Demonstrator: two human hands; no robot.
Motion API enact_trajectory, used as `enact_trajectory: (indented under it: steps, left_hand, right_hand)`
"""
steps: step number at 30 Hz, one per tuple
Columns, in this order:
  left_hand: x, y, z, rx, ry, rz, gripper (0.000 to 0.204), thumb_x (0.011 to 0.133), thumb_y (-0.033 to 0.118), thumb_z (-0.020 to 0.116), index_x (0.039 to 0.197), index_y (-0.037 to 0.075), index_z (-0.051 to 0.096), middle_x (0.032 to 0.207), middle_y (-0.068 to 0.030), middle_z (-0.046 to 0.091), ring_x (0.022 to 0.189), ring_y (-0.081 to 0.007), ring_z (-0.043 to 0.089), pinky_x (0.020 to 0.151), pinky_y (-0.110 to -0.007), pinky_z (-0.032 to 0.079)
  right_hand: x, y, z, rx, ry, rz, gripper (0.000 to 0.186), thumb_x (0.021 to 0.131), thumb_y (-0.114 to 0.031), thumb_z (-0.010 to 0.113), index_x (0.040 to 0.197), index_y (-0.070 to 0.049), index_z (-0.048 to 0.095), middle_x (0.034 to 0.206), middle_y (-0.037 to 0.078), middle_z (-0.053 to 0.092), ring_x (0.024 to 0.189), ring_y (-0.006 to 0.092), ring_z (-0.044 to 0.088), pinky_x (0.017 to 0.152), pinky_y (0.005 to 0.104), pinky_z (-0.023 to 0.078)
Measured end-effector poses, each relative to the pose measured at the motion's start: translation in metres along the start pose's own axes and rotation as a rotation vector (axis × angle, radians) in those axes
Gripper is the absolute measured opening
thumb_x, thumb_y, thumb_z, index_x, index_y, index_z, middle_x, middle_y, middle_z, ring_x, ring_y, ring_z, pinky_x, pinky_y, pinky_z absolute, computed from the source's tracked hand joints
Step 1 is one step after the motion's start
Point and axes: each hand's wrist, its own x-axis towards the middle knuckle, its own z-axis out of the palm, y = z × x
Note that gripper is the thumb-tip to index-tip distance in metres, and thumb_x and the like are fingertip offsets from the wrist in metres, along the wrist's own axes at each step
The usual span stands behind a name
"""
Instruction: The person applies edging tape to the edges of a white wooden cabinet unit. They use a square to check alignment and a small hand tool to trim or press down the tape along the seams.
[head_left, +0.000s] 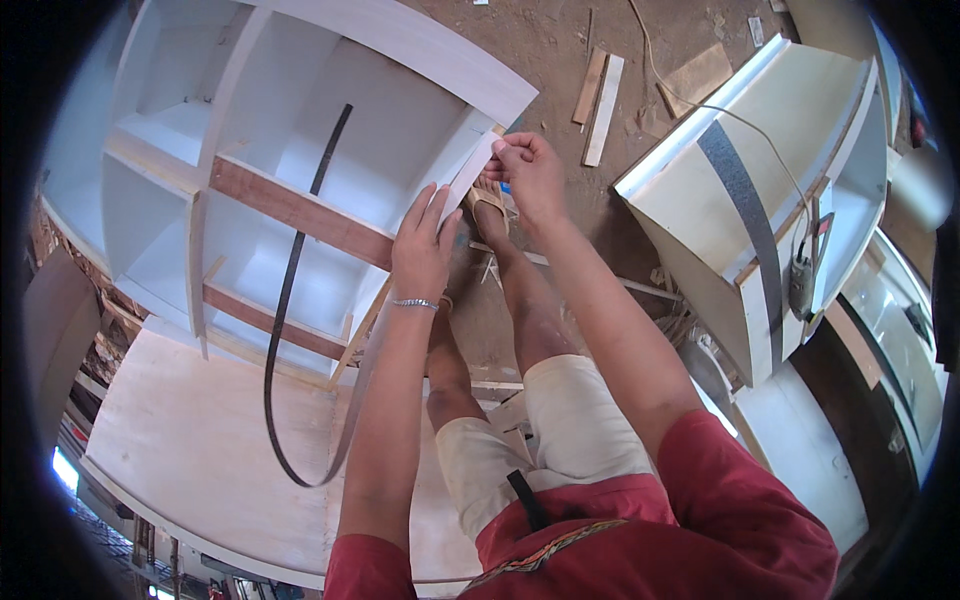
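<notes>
My left hand (423, 240) presses its bent fingers over a pale, narrow edging strip along the right edge of a white cabinet frame (228, 120). Just above and to the right, my right hand (528, 175) pinches the upper part of that pale strip (466, 170). A long loop of strip (270, 390), dark on one face and greyer on the other, hangs from near my left hand and rises across the cabinet's compartments. A reddish wooden rail (290, 208) crosses the cabinet left of my left hand.
A pale panel (200, 420) lies below the cabinet. At right stands another white carcass (680, 210) with a grey band, a corded tool (800, 285) and a cable. Wood offcuts (603, 110) lie on the dirty floor (560, 60). My legs and feet are between the cabinets.
</notes>
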Motion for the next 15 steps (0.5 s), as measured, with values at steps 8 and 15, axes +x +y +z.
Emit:
enact_trajectory:
  steps: [8,15]
  left_hand:
    - [0.006,-0.008,0.032,-0.065,-0.003,-0.026,0.040,0.097,0.013,0.071,0.136,0.002,0.065,0.134,-0.0199,0.067,0.123,-0.0357,0.066,0.101,-0.041,0.054]
    - [0.009,-0.015,0.039,-0.043,0.014,0.014,0.041,0.098,0.013,0.070,0.136,0.003,0.064,0.131,-0.0199,0.069,0.118,-0.0351,0.069,0.096,-0.041,0.056]
  right_hand:
    - [0.022,-0.002,-0.017,-0.114,0.013,-0.046,0.009,0.100,-0.009,0.066,0.102,0.000,0.064,0.087,0.007,0.066,0.074,0.0133,0.064,0.066,0.0270,0.055]
    - [0.022,-0.005,-0.012,-0.084,0.037,-0.034,0.007,0.100,-0.007,0.066,0.100,0.000,0.064,0.081,0.007,0.064,0.067,0.0130,0.061,0.057,0.0262,0.052]
